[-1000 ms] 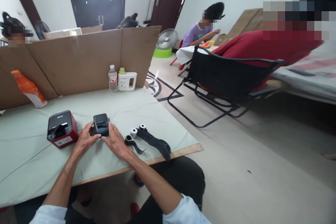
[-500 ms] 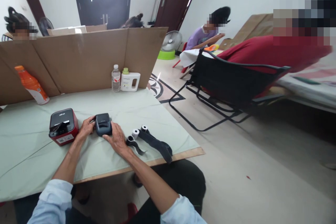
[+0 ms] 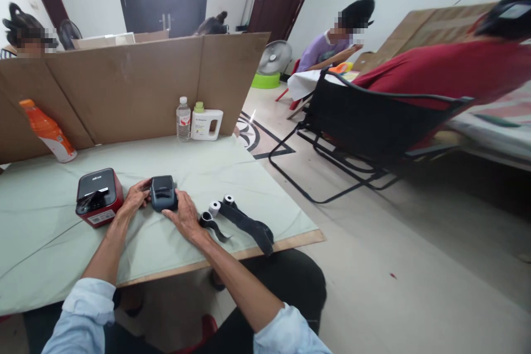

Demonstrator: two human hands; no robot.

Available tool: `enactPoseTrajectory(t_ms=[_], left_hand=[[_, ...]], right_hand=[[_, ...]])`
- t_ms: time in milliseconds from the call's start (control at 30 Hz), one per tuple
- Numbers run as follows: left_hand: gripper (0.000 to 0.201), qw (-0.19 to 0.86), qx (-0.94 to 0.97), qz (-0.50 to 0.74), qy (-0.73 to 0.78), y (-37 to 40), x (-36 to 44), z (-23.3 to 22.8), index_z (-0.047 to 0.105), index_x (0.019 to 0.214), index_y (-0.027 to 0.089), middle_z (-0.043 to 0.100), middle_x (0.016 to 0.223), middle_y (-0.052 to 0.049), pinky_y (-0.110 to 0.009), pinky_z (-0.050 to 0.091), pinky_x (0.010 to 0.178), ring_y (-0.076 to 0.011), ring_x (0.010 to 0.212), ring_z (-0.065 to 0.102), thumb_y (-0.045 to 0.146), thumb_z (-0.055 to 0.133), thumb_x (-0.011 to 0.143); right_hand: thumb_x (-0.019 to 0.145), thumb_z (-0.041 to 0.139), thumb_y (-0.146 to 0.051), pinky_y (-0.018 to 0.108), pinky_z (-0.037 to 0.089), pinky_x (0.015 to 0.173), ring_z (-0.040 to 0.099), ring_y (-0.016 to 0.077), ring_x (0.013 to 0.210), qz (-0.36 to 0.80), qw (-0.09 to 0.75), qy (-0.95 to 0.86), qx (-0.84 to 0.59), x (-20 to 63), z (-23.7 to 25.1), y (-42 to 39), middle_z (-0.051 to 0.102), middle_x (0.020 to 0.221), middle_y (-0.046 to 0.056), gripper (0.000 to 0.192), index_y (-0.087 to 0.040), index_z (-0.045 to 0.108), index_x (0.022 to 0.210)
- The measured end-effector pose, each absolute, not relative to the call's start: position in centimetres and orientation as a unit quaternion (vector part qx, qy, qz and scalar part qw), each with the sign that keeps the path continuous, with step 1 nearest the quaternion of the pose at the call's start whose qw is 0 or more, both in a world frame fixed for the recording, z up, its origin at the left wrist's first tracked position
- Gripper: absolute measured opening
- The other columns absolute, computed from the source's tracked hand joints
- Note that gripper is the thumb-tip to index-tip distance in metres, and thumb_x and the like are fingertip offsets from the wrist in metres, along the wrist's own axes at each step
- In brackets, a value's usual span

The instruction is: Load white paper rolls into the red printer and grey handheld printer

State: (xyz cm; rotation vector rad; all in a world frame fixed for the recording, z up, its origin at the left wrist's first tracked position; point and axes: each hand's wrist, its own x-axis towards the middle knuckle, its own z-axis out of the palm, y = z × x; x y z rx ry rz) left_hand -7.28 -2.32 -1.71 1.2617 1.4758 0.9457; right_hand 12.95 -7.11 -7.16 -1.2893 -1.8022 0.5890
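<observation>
A small dark portable printer lies on the pale green tablecloth between my two hands. My left hand grips its left side with bent fingers. Along its right side and front corner, my right hand holds it with thumb and fingers. Just left of my left hand stands a larger red and black printer with a label on its front. To the right of my right hand are two white paper rolls, a loose curled black strip and a wide black strip reaching the table edge.
A cardboard screen rises behind the table. Before it stand a leaning orange bottle, a clear water bottle and a white jug. On the right, a person in red sits in a black folding chair.
The view has shifted slightly. Both hands keep their hold on the portable printer, which stays in place on the table. The person in red has moved the head a little.
</observation>
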Motion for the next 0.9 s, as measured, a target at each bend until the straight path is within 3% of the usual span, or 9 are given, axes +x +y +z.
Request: enactPoseTrajectory(t_ms=[167,267,333,400,733,900], left_hand=[[0.068,0.472,0.515,0.397,0.595,-2.1,-7.0,-1.7,0.061,0.147,0.013,0.071,0.078,-0.003,-0.017,0.036,0.040,-0.0093,0.050,0.051,0.020,0.064,0.079],[0.072,0.466,0.511,0.408,0.596,-1.9,-6.9,-1.7,0.061,0.147,0.013,0.077,0.113,-0.012,-0.017,0.036,0.039,-0.0072,0.053,0.053,0.014,0.064,0.076],[0.074,0.471,0.503,0.420,0.591,-1.7,-6.8,-1.6,0.060,0.148,0.014,0.069,0.138,-0.017,-0.017,0.036,0.038,-0.0054,0.054,0.053,0.010,0.063,0.074],[0.076,0.483,0.497,0.426,0.583,-1.6,-6.8,-1.6,0.061,0.148,0.015,0.063,0.149,-0.017,-0.017,0.036,0.038,-0.0042,0.054,0.053,0.007,0.062,0.072],[0.074,0.460,0.499,0.409,0.610,-0.9,-6.5,-2.0,0.065,0.144,0.017,0.068,0.142,-0.016,-0.018,0.032,0.036,-0.0043,0.049,0.053,0.003,0.063,0.071],[0.078,0.460,0.493,0.421,0.606,-1.2,-6.7,-1.7,0.062,0.148,0.017,0.069,0.139,-0.016,-0.017,0.033,0.039,-0.0127,0.069,0.066,0.007,0.066,0.071]], right_hand=[[0.083,0.079,-0.028,0.050,0.049,0.113,0.059,0.0322,0.128,0.239,0.416,-0.711,-0.513,12.9,-7.3,-7.1,0.062,0.136,0.015,0.070,-0.019,0.049,0.146],[0.084,0.078,-0.029,0.050,0.048,0.114,0.059,0.0319,0.129,0.246,0.419,-0.709,-0.511,13.0,-7.0,-7.2,0.062,0.137,0.015,0.069,-0.020,0.049,0.146],[0.085,0.077,-0.030,0.049,0.048,0.113,0.059,0.0318,0.129,0.252,0.417,-0.708,-0.511,13.1,-6.8,-7.3,0.061,0.137,0.015,0.068,-0.020,0.049,0.146],[0.085,0.078,-0.030,0.049,0.048,0.114,0.059,0.0318,0.128,0.255,0.416,-0.706,-0.513,13.2,-6.7,-7.3,0.062,0.137,0.015,0.069,-0.020,0.049,0.146],[0.084,0.078,-0.032,0.051,0.051,0.109,0.059,0.0336,0.126,0.237,0.443,-0.704,-0.501,13.2,-7.9,-6.9,0.062,0.132,0.015,0.067,-0.019,0.051,0.143],[0.082,0.079,-0.033,0.051,0.052,0.108,0.060,0.0335,0.124,0.238,0.453,-0.696,-0.503,13.0,-7.9,-6.8,0.063,0.133,0.015,0.070,-0.021,0.050,0.145]])
